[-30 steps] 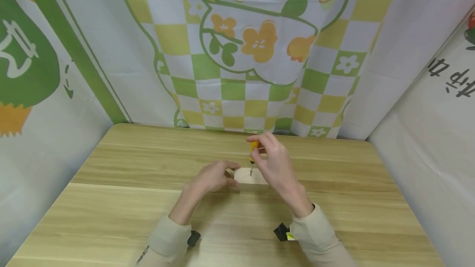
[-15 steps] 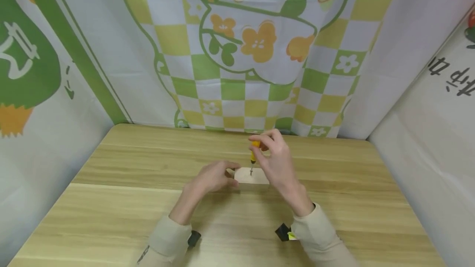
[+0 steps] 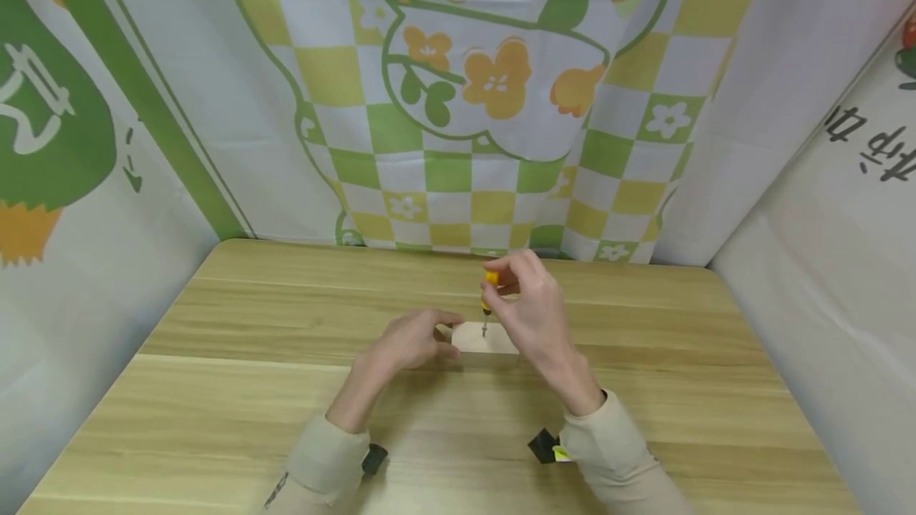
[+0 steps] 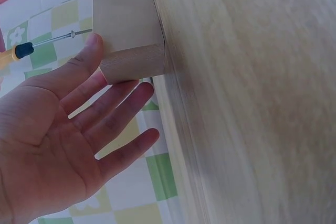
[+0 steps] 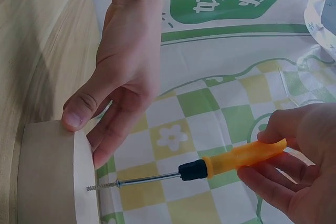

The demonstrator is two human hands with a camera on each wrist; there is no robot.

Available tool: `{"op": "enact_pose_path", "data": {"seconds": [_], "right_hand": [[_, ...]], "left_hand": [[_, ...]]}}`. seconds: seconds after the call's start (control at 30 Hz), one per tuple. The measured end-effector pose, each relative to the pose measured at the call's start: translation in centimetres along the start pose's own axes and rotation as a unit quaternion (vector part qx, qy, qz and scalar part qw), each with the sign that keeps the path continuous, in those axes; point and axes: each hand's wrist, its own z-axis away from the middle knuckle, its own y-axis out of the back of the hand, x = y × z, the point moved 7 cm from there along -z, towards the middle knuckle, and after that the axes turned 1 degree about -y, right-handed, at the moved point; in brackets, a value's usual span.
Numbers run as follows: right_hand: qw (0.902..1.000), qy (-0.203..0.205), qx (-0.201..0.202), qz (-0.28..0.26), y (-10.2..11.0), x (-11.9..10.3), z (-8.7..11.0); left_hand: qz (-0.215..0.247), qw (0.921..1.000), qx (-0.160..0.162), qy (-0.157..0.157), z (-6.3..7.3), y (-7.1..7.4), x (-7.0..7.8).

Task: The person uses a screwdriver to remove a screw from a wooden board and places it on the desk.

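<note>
A pale wooden block (image 3: pixel 494 340) with cut corners lies on the table, and my left hand (image 3: pixel 411 340) grips its left end between thumb and fingers. Out of the block's upper face stands a metal screw (image 5: pixel 102 186), its lower part sunk in the wood. The tip of a screwdriver (image 5: pixel 244 158) with a yellow handle and black collar meets the screw's head, roughly in line with it. My right hand (image 3: pixel 535 300) pinches the handle near its top end with thumb and fingertips. In the left wrist view the thumb presses the block (image 4: pixel 128 14) beside the screw.
The wood-grain table (image 3: pixel 250 412) reaches to a printed cloth (image 3: pixel 494 181) hanging behind it, with more cloth at both sides. Black straps or mounts (image 3: pixel 544 447) show at the wrists, close above the tabletop.
The fingers of my right hand have shifted round the screwdriver handle, which tilted slightly and came back. Block, screw and left hand keep their places.
</note>
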Motion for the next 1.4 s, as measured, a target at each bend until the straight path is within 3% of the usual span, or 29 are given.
{"op": "enact_pose_path", "data": {"seconds": [0.57, 0.73, 1.07, 1.4], "right_hand": [[0.9978, -0.026, -0.003, -0.061, -0.71, 0.34, 0.11], [0.9989, -0.017, 0.017, -0.040, -0.39, 0.55, 0.22], [0.9995, -0.026, 0.017, -0.001, -0.14, 0.39, 0.14], [0.9989, -0.037, 0.004, -0.029, -0.24, 0.39, 0.11]], "left_hand": [[-0.006, 1.0000, 0.001, -0.002, -0.10, -0.17, -0.22], [-0.009, 1.0000, 0.002, -0.001, -0.03, -0.16, -0.08], [-0.012, 0.9999, -0.001, -0.002, -0.08, -0.13, -0.15], [-0.007, 1.0000, -0.004, 0.000, -0.02, -0.09, -0.06]]}}
